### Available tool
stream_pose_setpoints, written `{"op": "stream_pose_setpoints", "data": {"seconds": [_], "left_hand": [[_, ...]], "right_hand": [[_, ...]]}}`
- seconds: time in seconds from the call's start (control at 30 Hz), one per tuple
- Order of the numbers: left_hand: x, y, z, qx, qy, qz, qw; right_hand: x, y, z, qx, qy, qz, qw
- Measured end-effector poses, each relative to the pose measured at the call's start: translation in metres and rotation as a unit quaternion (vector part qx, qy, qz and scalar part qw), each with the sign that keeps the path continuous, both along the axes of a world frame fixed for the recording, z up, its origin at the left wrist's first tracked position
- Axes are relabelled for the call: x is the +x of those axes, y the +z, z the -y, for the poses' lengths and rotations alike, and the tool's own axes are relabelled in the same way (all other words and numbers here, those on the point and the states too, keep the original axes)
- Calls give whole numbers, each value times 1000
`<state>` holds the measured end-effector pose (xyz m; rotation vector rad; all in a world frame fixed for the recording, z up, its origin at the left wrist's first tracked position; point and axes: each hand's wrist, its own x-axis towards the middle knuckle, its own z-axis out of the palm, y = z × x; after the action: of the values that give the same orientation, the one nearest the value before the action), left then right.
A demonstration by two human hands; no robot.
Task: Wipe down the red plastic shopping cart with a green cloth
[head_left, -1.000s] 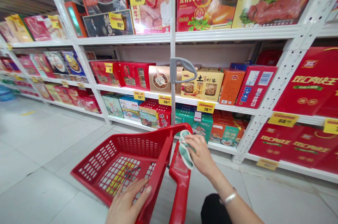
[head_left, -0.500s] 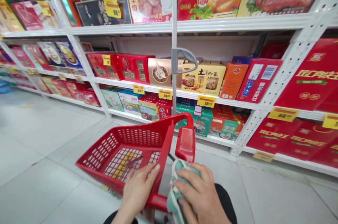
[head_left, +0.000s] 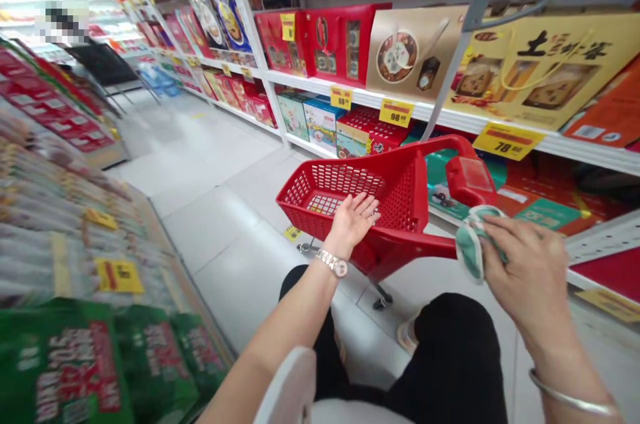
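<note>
Now the right hand [head_left: 525, 271] grasps a green-and-white cloth [head_left: 473, 244] at lower right; the open left hand [head_left: 353, 224] is nearer the red shopping cart [head_left: 403, 201].

Glossy red plastic shopping cart [head_left: 400, 211], soft matt green cloth [head_left: 473, 244].

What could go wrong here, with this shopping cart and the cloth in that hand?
The left hand is open above the red shopping cart, not gripping it, so the cart might roll off on its casters or knock the nearby shelf boxes. The green-and-white cloth held in the right hand might also slip to the floor.
</note>
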<state>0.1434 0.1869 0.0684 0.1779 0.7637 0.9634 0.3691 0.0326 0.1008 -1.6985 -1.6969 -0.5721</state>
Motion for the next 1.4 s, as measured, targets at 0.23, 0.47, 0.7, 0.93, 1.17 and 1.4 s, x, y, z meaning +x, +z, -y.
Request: {"op": "stream_pose_setpoints", "data": {"seconds": [0.23,0.47,0.7,0.93,1.17,1.4], "left_hand": [[20,2,-2,-28,-23,9,999],[10,11,0,-23,-28,-13,999],[-24,5,-12,-9,-65,-50,997],[-42,-1,22,106,-73,-134,983],[-25,-9,59,438,-141,-575,677],[-70,-16,40,508,-291,-638,501]], "right_hand": [[-57,-5,-4,-60,-25,83,994],[-119,-25,-48,-167,69,31,983],[-102,-5,-31,-143,46,37,988],[-27,21,14,-68,-43,-36,996],[-52,13,38,-26,41,-71,996],[-78,25,55,-75,166,-48,982]]}}
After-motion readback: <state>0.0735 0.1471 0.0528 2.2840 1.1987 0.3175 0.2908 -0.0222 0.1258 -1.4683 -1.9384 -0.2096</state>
